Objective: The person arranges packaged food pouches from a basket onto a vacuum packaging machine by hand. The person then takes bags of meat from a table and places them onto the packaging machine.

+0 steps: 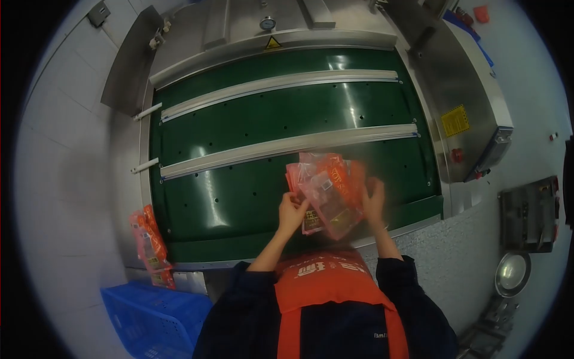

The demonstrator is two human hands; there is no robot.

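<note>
Several red and clear printed plastic pouches (pixel 332 191) are fanned out between my two hands, above the front part of the green machine bed (pixel 233 209). My left hand (pixel 292 212) pinches their lower left side, thumb against the edge of the stack. On the right side, my right hand (pixel 374 200) holds the pouches with its fingers bent around the edge; it is somewhat blurred. The pouches look flat, with orange-red print and clear windows. I cannot make out what, if anything, is inside them.
Two metal sealing bars (pixel 287 146) cross the green bed. More red pouches (pixel 149 242) lie at the bed's left front corner, above a blue plastic crate (pixel 152 317). A steel control box (pixel 478 131) with a red button stands right. A round metal pan (pixel 512 274) is farther right.
</note>
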